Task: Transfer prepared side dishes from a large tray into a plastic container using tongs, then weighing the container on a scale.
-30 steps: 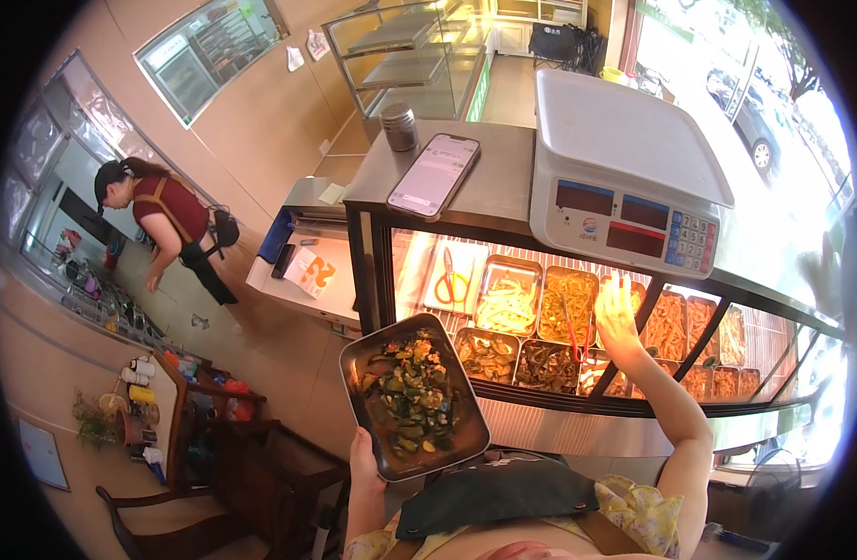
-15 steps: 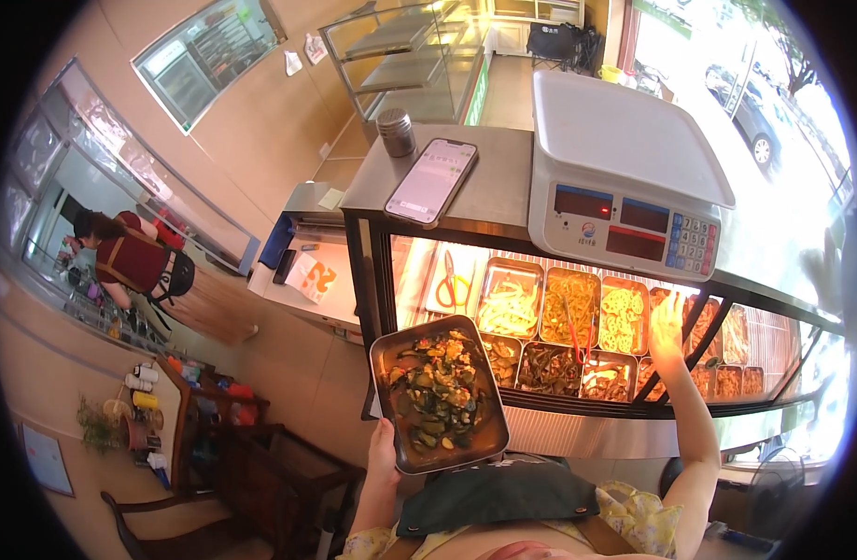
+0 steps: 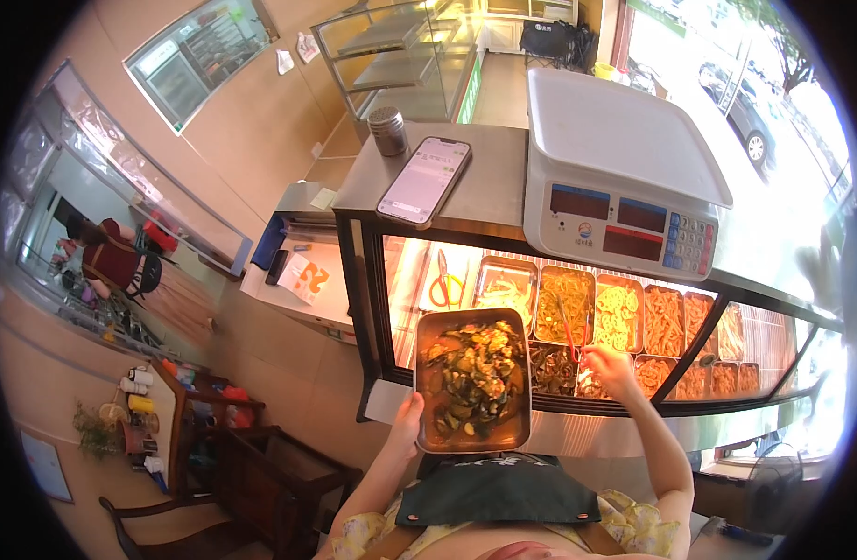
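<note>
My left hand (image 3: 408, 425) grips the left edge of a deep metal tray (image 3: 427, 373) at the front of the counter. The tray holds a cooked dish (image 3: 473, 373) of dark green pieces and yellow bits in brownish sauce. My right hand (image 3: 612, 371) is over the lit display case, its fingers curled at the end of red-handled tongs (image 3: 570, 338). The tongs rest across a tray of yellowish shredded food (image 3: 552, 313). Around them, several metal trays of food stand in two rows. The held tray hides part of the front row.
A white scale (image 3: 625, 159) stands on the case's top, beside a phone (image 3: 426, 182) and a metal shaker (image 3: 387, 131). Scissors (image 3: 442, 280) lie at the case's left end. A wooden chair (image 3: 251, 485) is at lower left. Another person (image 3: 120, 261) stands farther left.
My right hand has come left and nearer, from the back trays to the tongs, its fingers curling. The held tray has shifted right and turned straighter. The other person has moved slightly.
</note>
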Available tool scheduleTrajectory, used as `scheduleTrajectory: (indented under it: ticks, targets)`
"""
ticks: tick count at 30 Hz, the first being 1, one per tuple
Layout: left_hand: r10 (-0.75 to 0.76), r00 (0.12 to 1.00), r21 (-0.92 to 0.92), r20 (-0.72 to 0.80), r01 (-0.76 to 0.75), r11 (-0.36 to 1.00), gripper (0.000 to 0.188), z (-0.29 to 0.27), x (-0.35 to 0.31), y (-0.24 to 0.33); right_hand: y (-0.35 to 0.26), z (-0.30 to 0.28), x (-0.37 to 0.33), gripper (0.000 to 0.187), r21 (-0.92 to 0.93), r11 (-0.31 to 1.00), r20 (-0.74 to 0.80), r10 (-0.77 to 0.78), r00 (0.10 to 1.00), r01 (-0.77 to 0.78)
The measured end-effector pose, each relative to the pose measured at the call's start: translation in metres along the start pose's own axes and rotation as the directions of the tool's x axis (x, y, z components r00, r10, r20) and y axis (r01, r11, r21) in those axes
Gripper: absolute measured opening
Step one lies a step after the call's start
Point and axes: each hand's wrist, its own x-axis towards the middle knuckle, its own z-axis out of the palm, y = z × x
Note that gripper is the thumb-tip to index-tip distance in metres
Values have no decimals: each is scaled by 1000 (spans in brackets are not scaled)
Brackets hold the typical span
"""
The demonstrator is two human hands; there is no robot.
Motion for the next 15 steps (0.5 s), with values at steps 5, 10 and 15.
scheduleTrajectory:
  ticks: [5,10,15]
  targets:
    - [-86,976,-10,201,90,996,36,28,26,-13,-10,43,-16,31,322,932,355,45,934,-167]
    - [-170,949,128,264,140,982,47,41,51,-31,1,35,-31,25,234,945,274,161,948,-228]
    - [-182,962,326,206,108,939,46,32,89,-44,-8,27,-39,25,271,897,233,290,928,-349]
